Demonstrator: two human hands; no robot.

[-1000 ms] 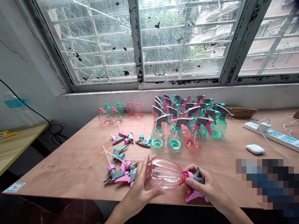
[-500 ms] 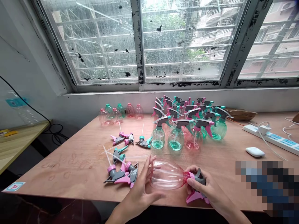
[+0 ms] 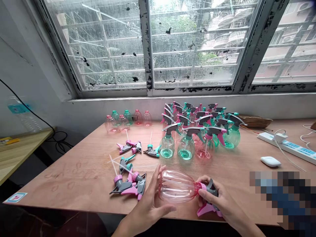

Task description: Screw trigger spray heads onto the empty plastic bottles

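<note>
A clear pink spray bottle [image 3: 176,186] lies sideways in the air above the table's front edge, its base to the left. My left hand [image 3: 150,199] cups that base loosely, fingers on the far side and thumb stretched along the near side. At the neck, my right hand [image 3: 217,197] pinches the pink collar of the grey and pink trigger sprayer [image 3: 209,189], which sits on the bottle. The sprayer's trigger end points down, partly covered by my fingers. Left of my left hand lie several loose trigger sprayers [image 3: 120,184] with dip tubes.
Several spray bottles [image 3: 186,148] with sprayers fitted stand grouped at the back middle. Several bottles without sprayers [image 3: 123,121] stand back left. More loose sprayers [image 3: 151,150] lie between. At right are a power strip [image 3: 291,146], a white case [image 3: 270,161] and a blurred patch.
Both hands stay almost where they were around the bottle. The ribs and reflections on the bottle look slightly different, and the whole view has shifted a little.
</note>
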